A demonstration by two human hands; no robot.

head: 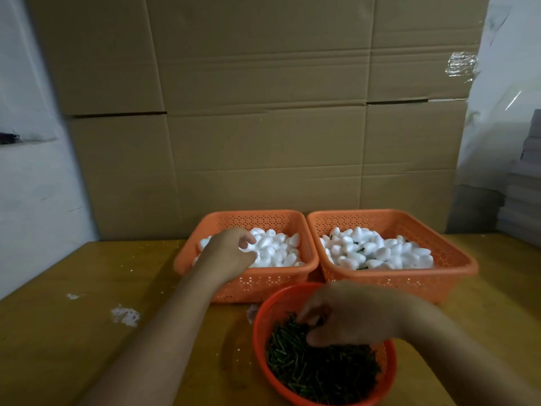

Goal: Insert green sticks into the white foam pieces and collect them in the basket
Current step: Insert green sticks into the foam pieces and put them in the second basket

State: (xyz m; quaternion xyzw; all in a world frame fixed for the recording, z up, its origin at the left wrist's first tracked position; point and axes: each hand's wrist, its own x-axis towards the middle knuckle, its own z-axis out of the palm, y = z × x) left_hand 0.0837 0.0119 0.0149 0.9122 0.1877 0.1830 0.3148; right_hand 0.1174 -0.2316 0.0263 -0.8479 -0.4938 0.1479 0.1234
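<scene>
Two orange rectangular baskets stand side by side at the back of the table. The left basket [310, 269] holds plain white foam pieces [278, 249]. My left hand [231, 253] reaches into it, fingers curled over a foam piece at its tips. The right basket [456, 259] holds foam pieces [380, 250] with green stick ends showing between them. A round red basket [260, 332] near me is full of green sticks [322, 373]. My right hand [348, 313] dips into that pile with fingertips pinched among the sticks.
The wooden table [87, 332] carries white foam crumbs [126, 316] at the left. A wall of large cardboard boxes [263, 112] rises right behind the baskets. Stacked grey sheets [524, 200] sit at the far right.
</scene>
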